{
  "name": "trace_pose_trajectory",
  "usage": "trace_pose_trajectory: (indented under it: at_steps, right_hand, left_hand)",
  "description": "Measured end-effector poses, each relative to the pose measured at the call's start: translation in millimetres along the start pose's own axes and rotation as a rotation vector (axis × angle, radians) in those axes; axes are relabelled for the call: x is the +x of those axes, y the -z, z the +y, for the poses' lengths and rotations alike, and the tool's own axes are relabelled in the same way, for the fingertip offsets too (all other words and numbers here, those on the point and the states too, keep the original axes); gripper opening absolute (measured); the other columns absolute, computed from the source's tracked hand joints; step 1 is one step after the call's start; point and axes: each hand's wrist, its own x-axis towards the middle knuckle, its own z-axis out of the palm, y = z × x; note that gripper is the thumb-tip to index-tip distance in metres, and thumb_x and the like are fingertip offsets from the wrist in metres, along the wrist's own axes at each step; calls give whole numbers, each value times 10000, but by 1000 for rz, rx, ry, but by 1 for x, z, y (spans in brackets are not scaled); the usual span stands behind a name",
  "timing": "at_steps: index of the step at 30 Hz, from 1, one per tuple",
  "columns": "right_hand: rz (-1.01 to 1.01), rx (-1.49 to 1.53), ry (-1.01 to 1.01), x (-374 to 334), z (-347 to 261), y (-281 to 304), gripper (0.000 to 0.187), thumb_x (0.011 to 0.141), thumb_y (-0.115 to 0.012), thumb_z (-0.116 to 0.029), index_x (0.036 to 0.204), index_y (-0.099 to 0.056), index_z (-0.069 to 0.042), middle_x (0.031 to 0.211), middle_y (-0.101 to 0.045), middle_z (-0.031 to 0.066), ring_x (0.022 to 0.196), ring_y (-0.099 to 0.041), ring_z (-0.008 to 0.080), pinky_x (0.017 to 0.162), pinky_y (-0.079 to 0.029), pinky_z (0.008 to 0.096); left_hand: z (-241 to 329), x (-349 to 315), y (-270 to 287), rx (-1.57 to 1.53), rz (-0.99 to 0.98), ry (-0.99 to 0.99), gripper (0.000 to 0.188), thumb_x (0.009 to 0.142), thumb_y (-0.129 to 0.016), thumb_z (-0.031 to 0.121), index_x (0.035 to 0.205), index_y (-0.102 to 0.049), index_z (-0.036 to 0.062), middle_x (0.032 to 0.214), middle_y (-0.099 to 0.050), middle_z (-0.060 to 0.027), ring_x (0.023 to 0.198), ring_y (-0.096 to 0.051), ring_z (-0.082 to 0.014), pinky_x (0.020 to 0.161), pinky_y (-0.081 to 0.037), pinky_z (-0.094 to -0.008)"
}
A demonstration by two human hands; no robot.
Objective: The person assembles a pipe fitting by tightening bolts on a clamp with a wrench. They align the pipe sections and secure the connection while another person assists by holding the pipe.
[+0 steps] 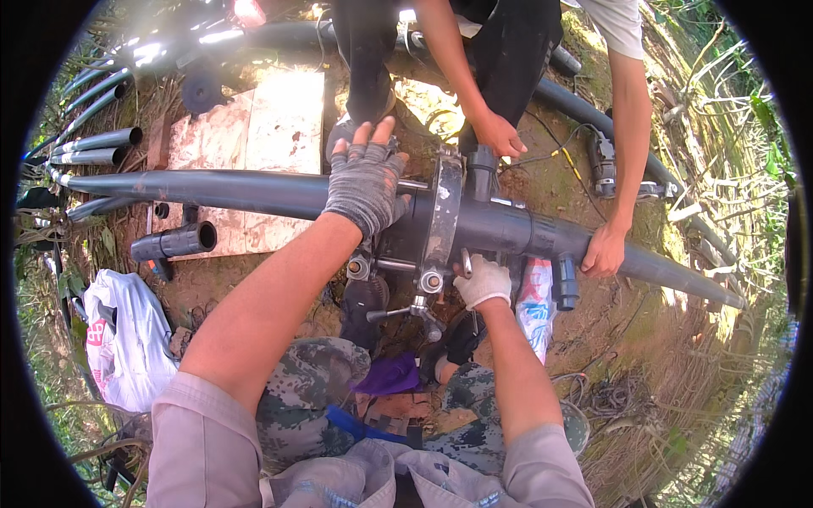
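Both hands grip: left hand (366, 182) wraps the grey pipe (212, 190), right hand (483, 280) clutches the flange's (445, 216) lower edge.

Left hand (364, 182) covers the pipe (229, 190) beneath its palm; the right hand (483, 279) hides whatever small part it grips under the flange (445, 220). The co-worker (508, 51) is cut off above the arms by the upper edge; the pipe's far left end is lost in the dark rim.
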Motion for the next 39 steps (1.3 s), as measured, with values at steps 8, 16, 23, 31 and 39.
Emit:
trace_pose_trajectory:
  at_steps: [8, 16, 23, 31, 39]
  right_hand:
    - [4, -31, 8, 3, 3, -6, 434, 814, -703, -451, 1042, -671, -83, 979, -737, 163, 980, -697, 361, 914, -498, 490]
    - [50, 5, 45, -1, 4, -2, 430, 821, -697, -445, 1032, -667, -71, 999, -732, 175, 987, -690, 365, 920, -495, 480]
    - [192, 148, 138, -4, 24, -25, 372, 883, -715, -298, 1150, -646, -48, 1022, -726, 167, 960, -702, 332, 854, -539, 452]
    - [67, 1201, -97, -82, 12, 9, 365, 993, -652, -175, 1321, -507, -106, 772, -594, 30, 555, -543, 111, 486, -435, 295]
    - [-105, 1686, -509, -172, -37, -26, 421, 1056, -545, -266, 1451, -399, -253, 681, -539, 30, 436, -449, 126, 390, -397, 311]
  left_hand:
    - [46, 65, 33, 382, -1002, -417, 734, 735, -780, 657, 1243, -728, 130, 1234, -730, -66, 1260, -625, -296, 1212, -211, -559]
    - [40, 68, 30, 364, -908, -516, 760, 744, -720, 726, 1196, -744, 115, 1179, -750, -67, 1175, -672, -273, 1201, -243, -526]
    - [19, 36, 9, 259, -597, -451, 554, 856, -664, 642, 1139, -768, 178, 1150, -758, -35, 1192, -654, -261, 1180, -262, -554]
    - [1, -20, -18, -186, -46, -60, 396, 927, -630, 365, 1292, -653, 213, 1522, -458, -45, 1455, -366, -281, 1162, -289, -572]
    - [1, -42, 26, -181, -514, 186, 691, 994, -581, 330, 1608, -272, 270, 1696, -162, -28, 1508, -312, -316, 1216, -241, -579]
